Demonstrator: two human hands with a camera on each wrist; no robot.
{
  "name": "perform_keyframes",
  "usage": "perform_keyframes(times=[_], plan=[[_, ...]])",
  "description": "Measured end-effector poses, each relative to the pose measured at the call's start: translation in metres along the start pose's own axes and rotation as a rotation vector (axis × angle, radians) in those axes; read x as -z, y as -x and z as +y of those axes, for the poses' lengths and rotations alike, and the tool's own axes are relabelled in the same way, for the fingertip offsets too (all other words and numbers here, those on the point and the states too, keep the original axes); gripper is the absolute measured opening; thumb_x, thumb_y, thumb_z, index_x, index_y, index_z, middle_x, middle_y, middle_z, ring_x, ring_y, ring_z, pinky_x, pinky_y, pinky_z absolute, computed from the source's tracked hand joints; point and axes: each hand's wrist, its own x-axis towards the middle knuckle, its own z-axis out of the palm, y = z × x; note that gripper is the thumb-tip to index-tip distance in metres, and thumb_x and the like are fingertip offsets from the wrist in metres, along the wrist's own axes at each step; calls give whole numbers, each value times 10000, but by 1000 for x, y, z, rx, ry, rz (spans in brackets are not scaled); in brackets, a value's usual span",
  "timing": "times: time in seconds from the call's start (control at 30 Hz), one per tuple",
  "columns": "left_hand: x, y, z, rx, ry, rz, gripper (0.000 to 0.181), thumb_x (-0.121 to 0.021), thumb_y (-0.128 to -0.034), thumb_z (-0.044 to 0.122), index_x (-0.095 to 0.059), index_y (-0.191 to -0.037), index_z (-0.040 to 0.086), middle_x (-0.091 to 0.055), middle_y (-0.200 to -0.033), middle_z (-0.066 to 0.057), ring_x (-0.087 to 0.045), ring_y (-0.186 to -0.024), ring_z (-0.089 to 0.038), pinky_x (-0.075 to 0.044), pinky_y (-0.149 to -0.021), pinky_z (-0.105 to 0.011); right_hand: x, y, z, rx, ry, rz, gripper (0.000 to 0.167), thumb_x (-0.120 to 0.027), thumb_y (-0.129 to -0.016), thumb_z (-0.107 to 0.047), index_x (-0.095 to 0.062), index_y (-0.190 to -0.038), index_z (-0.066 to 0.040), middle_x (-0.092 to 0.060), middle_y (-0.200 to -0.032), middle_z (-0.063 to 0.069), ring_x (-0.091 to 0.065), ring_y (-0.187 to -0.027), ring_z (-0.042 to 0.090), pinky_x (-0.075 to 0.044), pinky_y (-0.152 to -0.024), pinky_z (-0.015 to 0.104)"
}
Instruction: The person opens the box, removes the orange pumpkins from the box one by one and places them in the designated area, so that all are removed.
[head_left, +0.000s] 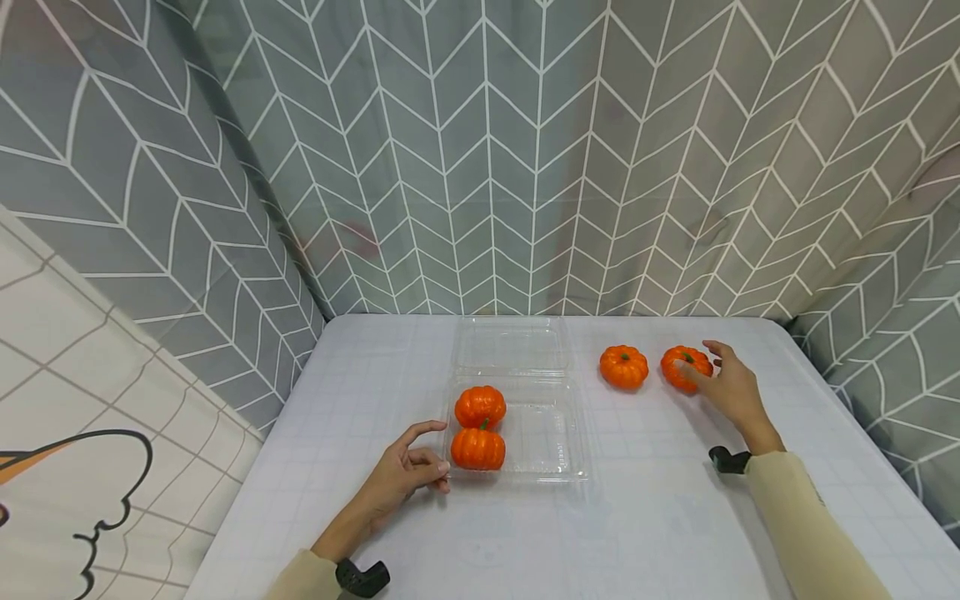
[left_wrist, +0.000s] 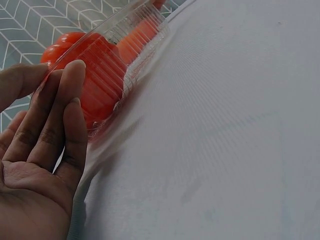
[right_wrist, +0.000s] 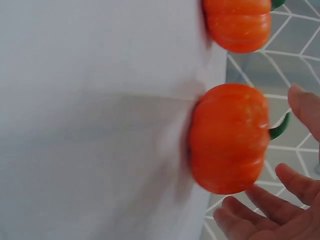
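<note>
A clear plastic clamshell box [head_left: 536,433] stands open on the table with its lid laid back. Inside, along its left side, are two small orange pumpkins, a rear one [head_left: 480,406] and a front one [head_left: 477,450]. My left hand [head_left: 401,473] pinches the box's left rim between thumb and fingers, shown closely in the left wrist view beside a pumpkin [left_wrist: 100,82]. On the right, my right hand [head_left: 731,387] hovers around another pumpkin [head_left: 684,369], thumb and fingers spread apart. In the right wrist view this pumpkin [right_wrist: 230,140] with its green stem sits on the table, not gripped.
One more orange pumpkin [head_left: 623,367] lies between the box and the right hand. A white cloth covers the table [head_left: 637,517]. Grey curtains [head_left: 510,167] with white zigzag lines hang behind and at the sides. The transparent lid [head_left: 512,346] reaches the table's back edge.
</note>
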Motion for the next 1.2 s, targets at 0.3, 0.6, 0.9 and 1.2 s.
perform_keyframes(times=[0.3,0.6,0.9,1.2], plan=[[1,-1,-2,-2,-3,0,721,-728,-964,70,-326,-1563,79,-719,-896,-89,-725,-787,-238,-600,-875,-438,5,7,-19,65,32,63,774,-608,-1026,-464,-365,-1512,87,-411,-1445,406,-409,-1287,582,-414,-990,734],[-1,0,-2,-3,-2,0,727,-731,-961,70,-325,-1564,80,-720,-906,-85,-724,-791,-238,-603,-869,-433,4,14,-44,110,32,81,683,-639,-1024,-406,-442,-1488,54,-436,-1436,389,-412,-1300,562,-381,-1025,729],[-2,2,0,1,-6,9,736,-746,-955,95,-331,-1563,89,-715,-900,-83,-726,-791,-242,-600,-876,-436,-3,20,-60,181,-14,60,674,-637,-1018,-442,-468,-1476,22,-489,-1424,349,-458,-1290,526,-375,-1042,717],[-2,2,-1,5,-12,15,738,-750,-956,113,-334,-1565,98,-717,-906,-87,-726,-793,-245,-599,-879,-433,-15,27,-73,264,0,37,593,-664,-1015,-355,-501,-1451,14,-511,-1419,321,-470,-1291,520,-388,-1030,722]])
